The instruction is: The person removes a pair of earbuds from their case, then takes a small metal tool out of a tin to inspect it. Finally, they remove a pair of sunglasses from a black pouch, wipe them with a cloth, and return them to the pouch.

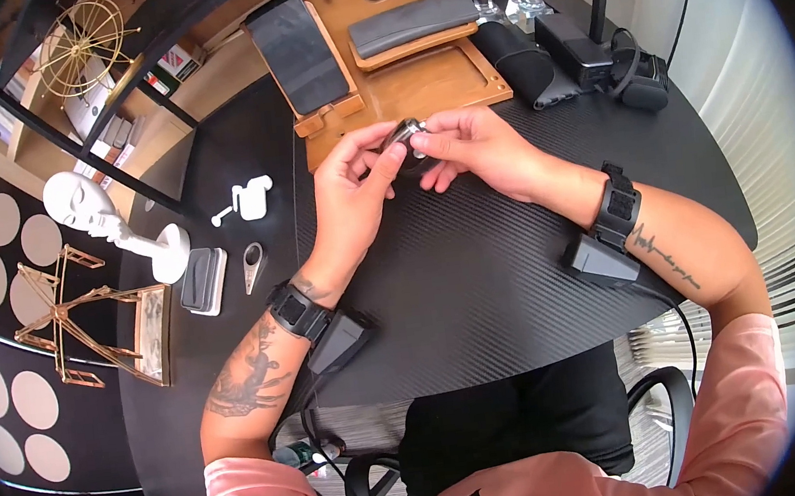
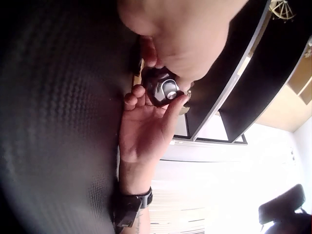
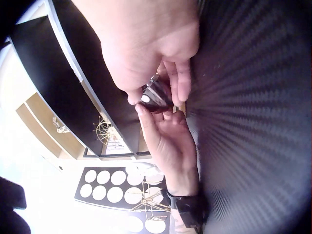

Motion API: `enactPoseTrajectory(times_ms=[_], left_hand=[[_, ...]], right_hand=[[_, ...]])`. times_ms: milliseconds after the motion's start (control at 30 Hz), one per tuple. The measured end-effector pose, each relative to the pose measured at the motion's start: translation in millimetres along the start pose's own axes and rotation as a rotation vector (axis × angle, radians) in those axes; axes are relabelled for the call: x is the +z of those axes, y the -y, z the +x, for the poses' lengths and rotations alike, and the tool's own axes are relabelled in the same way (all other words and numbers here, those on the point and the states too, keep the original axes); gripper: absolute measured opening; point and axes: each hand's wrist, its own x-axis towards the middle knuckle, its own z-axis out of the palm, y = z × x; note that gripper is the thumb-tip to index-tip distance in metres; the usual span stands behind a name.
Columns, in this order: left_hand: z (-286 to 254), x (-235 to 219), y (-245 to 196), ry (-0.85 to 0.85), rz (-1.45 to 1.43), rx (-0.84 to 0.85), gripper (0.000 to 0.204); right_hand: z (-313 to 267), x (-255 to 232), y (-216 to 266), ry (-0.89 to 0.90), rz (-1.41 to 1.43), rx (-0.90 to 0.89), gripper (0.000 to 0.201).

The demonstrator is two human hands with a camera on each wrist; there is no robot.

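A small, glossy dark object with silver trim [image 1: 402, 133] is held up between both hands, above the far part of the black desk. My left hand [image 1: 352, 180] grips it from the left, its thumb against the near side. From the right, my right hand [image 1: 479, 143] pinches its silver end between thumb and fingers. In the left wrist view the dark object [image 2: 158, 90] shows a silver outline and a round silver detail. A pale round spot appears on the object [image 3: 155, 99] in the right wrist view. The fingers hide part of it, and its kind I cannot tell.
Behind the hands stands a wooden desk organizer [image 1: 428, 75] with a dark phone [image 1: 299, 50]. A black case [image 1: 524, 65] lies at its right. Leftward are white earbuds in a case [image 1: 252, 198], a metal ring-ended piece [image 1: 253, 266], a white figurine [image 1: 140, 238] and a wooden-looking wheel model [image 1: 60, 310].
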Motion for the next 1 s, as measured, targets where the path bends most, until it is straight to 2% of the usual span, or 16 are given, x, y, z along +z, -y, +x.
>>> enactPoseTrajectory(times_ms=[67, 167, 200, 300, 400, 700, 833, 933, 1000], left_hand=[[0, 3, -1, 0.014, -0.071, -0.052, 0.029], [0, 1, -2, 0.038, -0.177, -0.126, 0.030], [1, 1, -2, 0.047, -0.214, -0.144, 0.031], [2, 1, -2, 0.046, -0.228, -0.133, 0.030], [3, -2, 5, 0.066, -0.204, -0.123, 0.030], [1, -1, 0, 0.046, -0.260, -0.121, 0.032], [1, 0, 1, 0.044, -0.252, -0.111, 0.033], [1, -1, 5, 0.090, -0.187, -0.110, 0.033], [3, -1, 8, 0.103, -0.152, -0.156, 0.034]], right_hand=[[1, 1, -1, -0.077, -0.057, -0.099, 0.027], [0, 4, -2, -0.061, -0.008, -0.184, 0.031], [1, 3, -2, -0.080, -0.016, -0.142, 0.037], [2, 2, -4, -0.084, -0.049, -0.181, 0.041], [3, 3, -6, -0.158, -0.070, -0.224, 0.044], [4, 3, -8, -0.147, -0.073, -0.256, 0.044], [4, 2, -7, -0.138, -0.054, -0.263, 0.041], [2, 4, -5, -0.180, -0.104, -0.259, 0.031], [2, 0, -1, -0.163, -0.104, -0.102, 0.027]])
